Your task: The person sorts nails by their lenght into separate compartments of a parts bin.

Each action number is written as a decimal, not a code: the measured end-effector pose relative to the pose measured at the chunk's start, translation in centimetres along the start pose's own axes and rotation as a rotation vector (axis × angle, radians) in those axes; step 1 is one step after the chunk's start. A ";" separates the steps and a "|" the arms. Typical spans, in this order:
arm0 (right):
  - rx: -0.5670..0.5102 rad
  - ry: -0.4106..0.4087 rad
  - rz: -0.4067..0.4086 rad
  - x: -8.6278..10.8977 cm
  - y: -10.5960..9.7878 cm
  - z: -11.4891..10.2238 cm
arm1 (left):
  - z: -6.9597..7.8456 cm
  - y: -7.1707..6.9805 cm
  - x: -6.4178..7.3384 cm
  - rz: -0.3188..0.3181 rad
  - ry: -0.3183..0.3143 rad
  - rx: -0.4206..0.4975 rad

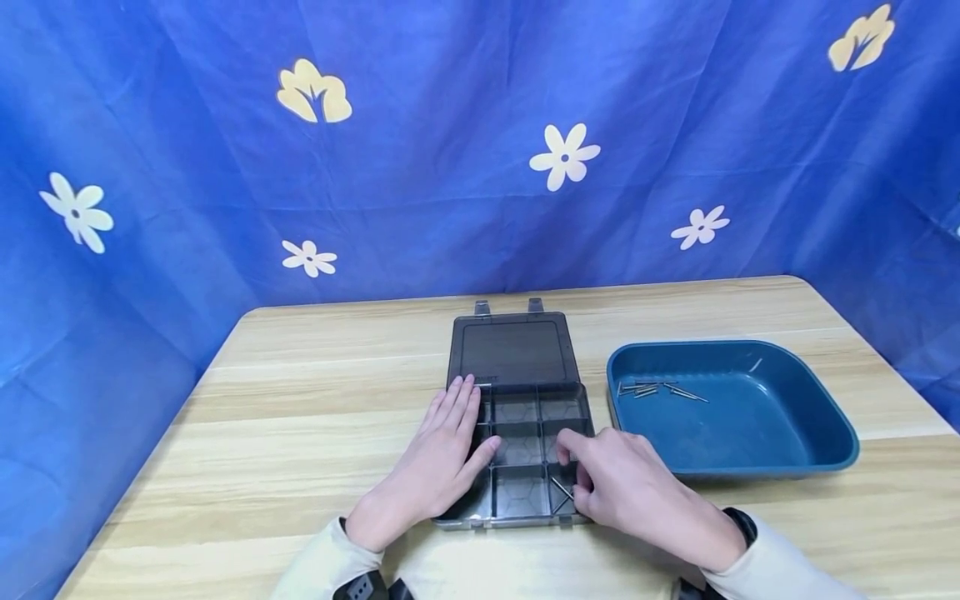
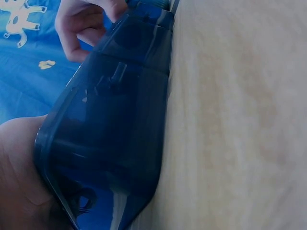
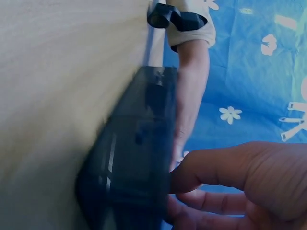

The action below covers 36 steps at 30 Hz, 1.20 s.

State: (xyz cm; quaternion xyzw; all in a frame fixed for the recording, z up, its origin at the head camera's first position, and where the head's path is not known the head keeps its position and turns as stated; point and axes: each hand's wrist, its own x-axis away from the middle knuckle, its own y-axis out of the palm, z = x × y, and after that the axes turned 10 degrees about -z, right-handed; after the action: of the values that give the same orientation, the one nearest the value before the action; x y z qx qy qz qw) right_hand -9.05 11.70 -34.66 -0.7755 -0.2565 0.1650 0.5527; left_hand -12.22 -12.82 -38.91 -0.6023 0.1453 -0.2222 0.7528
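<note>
A dark translucent organizer box lies on the table, its lid folded back behind it. My left hand lies with straight fingers over the box's left column, the thumb reaching toward the middle. Over the right column, my right hand has bent fingers dipping toward the front right compartment, with a gap between forefinger and thumb. Thin metal nails lie crossed in that compartment, one end close to the thumb. In the right wrist view, the right fingers meet the box edge; their tips are partly hidden.
To the right stands a blue plastic tray with several metal nails at its back left. A wooden table bears everything. Behind it hangs a blue curtain with flower prints.
</note>
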 end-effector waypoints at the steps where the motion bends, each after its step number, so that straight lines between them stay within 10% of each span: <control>1: -0.018 0.008 0.007 0.1 -0.3 0.1 | 0.0 0.0 0.0 0.000 0.001 -0.001; 19: 0.094 0.231 0.331 3.0 -6.8 8.9 | 0.0 0.3 -0.1 -0.008 -0.004 0.015; 36: -0.002 0.397 0.107 2.2 -4.9 14.7 | 0.2 0.1 0.0 0.001 -0.004 0.015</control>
State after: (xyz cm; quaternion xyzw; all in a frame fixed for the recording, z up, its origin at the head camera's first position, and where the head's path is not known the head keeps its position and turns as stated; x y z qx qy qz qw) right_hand -16.22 25.55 -34.93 -0.8059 -0.1013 0.0379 0.5821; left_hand -12.13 -12.68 -38.92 -0.5970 0.1425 -0.2215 0.7578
